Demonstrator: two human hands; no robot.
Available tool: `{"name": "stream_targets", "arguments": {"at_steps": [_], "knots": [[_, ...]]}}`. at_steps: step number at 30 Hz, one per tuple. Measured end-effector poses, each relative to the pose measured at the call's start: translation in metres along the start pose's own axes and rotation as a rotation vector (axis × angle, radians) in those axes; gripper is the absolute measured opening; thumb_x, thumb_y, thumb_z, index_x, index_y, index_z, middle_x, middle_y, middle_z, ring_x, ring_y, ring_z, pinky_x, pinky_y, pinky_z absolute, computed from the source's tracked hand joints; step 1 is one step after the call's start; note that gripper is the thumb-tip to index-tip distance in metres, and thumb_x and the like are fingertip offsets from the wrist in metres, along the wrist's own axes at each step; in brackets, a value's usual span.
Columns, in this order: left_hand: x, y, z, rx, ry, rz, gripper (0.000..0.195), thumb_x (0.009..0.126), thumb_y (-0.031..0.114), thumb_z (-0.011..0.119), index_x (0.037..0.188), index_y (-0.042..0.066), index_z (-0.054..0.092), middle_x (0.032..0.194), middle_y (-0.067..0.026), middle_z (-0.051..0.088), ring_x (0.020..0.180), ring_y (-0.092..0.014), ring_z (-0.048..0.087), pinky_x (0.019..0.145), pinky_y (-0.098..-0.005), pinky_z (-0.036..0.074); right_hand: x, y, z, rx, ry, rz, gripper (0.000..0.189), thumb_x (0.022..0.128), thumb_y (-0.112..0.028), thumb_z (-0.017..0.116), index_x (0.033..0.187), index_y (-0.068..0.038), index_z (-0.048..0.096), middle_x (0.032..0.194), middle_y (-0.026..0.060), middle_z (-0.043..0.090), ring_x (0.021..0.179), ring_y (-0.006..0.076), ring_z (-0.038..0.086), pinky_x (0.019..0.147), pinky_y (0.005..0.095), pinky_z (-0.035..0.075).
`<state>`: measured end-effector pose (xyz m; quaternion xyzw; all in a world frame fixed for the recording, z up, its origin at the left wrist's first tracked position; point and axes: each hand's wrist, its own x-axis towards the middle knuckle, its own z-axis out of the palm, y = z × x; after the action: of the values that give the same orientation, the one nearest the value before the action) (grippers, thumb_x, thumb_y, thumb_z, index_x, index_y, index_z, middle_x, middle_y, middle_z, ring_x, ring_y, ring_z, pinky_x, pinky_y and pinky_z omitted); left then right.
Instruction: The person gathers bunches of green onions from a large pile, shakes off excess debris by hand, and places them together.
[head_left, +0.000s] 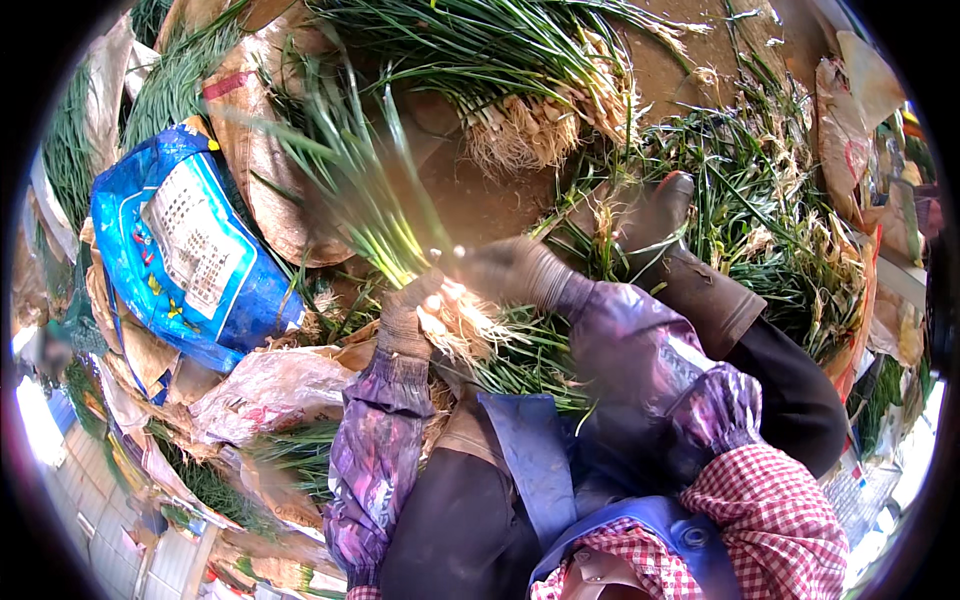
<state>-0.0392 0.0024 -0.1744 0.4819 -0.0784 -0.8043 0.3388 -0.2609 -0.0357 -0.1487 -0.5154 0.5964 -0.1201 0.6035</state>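
Note:
My left hand (406, 319), in a soiled knit glove, is closed around a bunch of green onions (397, 255). Their white bulbs and roots point towards my lap, and the leaves fan out away from me. Close by on the right is my right hand (506, 271), gloved and blurred, beside the bulbs; whether its fingers hold anything cannot be made out. Beyond both hands lies a pile of green onions (517, 124) with its roots towards me. More loose green leaves (525, 364) lie below the held bunch, between my legs.
A blue printed plastic sack (187, 247) stands at the left, near woven sacks (277, 386). At the right, a heap of leaves and trimmings (772, 202) surrounds my right boot (679, 262). More green onions (180, 82) lie at the upper left.

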Motion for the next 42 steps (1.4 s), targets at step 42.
{"name": "stream_targets", "arguments": {"at_steps": [42], "knots": [[-0.023,0.009,0.028,-0.397,-0.109,-0.007,0.028,0.08,0.015,0.068,0.098,-0.002,0.056,0.087,-0.0087,0.057,0.065,-0.014,0.056,0.044,-0.0182,0.046,0.082,0.015,-0.058,-0.581,0.285,0.143,0.046,0.077,-0.052,0.066,0.101,-0.013,0.065,0.093,0.0096,0.067,0.088,0.0253,0.064,0.077,0.0369,0.048]]}}
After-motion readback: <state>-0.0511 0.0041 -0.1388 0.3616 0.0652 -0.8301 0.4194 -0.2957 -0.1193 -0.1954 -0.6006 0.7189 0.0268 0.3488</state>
